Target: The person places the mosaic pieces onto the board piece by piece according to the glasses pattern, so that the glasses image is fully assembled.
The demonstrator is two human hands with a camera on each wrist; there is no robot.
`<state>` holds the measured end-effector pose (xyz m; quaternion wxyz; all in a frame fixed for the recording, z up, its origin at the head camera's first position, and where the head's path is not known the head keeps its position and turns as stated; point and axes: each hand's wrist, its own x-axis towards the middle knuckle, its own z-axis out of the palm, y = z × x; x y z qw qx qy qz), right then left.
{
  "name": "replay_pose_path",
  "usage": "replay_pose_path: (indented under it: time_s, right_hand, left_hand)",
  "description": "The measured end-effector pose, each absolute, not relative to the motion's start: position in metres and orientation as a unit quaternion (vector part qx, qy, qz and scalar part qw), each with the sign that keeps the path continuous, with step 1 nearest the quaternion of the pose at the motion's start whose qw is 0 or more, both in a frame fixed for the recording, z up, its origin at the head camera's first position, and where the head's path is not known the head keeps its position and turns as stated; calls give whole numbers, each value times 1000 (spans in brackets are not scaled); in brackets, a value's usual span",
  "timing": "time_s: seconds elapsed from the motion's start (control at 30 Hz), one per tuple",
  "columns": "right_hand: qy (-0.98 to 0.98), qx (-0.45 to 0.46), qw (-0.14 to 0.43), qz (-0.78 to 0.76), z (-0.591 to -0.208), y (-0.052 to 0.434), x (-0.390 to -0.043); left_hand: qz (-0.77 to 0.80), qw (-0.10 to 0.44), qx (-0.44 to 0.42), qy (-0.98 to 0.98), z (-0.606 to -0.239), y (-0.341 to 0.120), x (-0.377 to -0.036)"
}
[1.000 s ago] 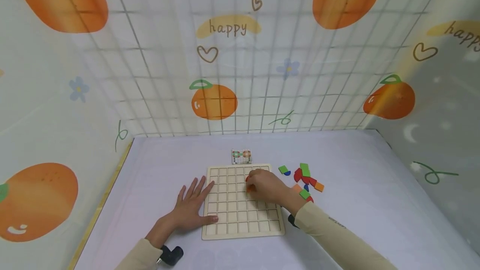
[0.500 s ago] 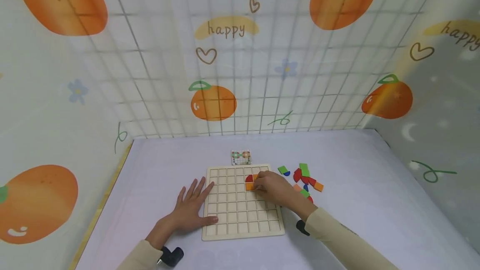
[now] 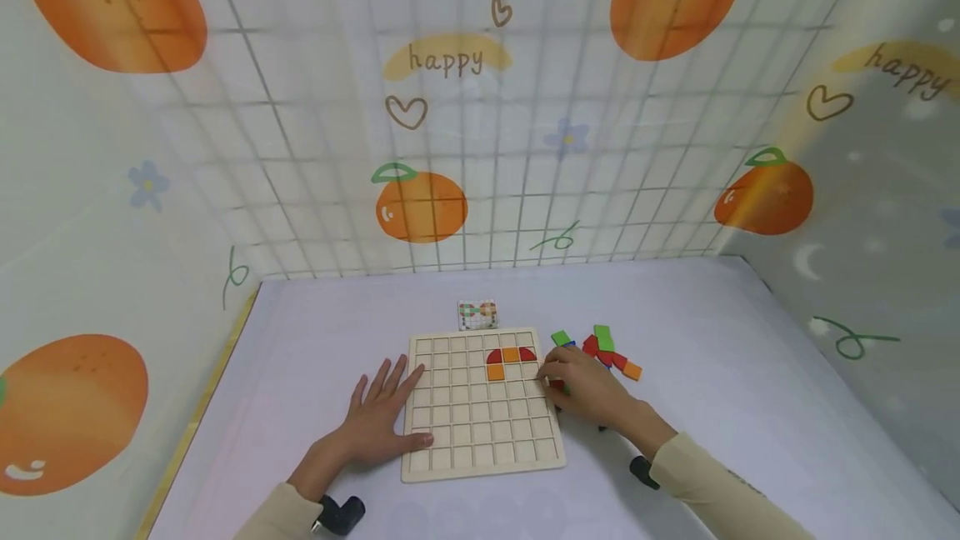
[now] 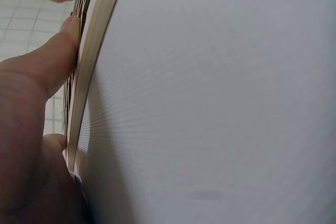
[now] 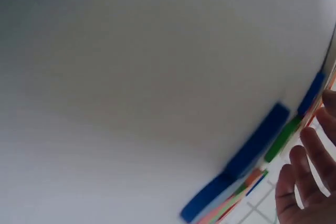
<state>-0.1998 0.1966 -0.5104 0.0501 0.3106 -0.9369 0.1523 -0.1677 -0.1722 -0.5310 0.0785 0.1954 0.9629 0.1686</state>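
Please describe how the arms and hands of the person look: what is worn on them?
Both hands are bare: the left hand and the right hand wear no gloves or rings that can be seen. Each forearm is covered by a long beige sleeve. A small black device sits at each wrist.

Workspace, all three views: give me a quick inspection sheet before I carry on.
Surface: pale lilac table cover, yellow edge strip at left.
Job's things: wooden grid board; four pieces seated near its top right, red quarter, orange square, red quarter, orange square.
Clutter: loose pieces right of the board, green, red, orange, blue; pattern card behind the board.
Hands: left hand flat, thumb against the board's left edge; right hand over the loose pieces, grip not visible.
Cables: nothing seen.
Surroundings: orange-print panels with a wire grid.
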Motion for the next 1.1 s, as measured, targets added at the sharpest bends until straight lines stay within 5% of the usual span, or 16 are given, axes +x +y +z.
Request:
replay_pose_path:
  time_s: [0.4, 1.1]
  right_hand:
    - [-951, 236, -52, 190, -501, 214, -191]
    - [-932, 209, -72, 287, -494, 205, -194]
  left_hand:
    - [174, 76, 199, 962, -533, -173, -169]
    - [178, 82, 197, 961, -527, -173, -167]
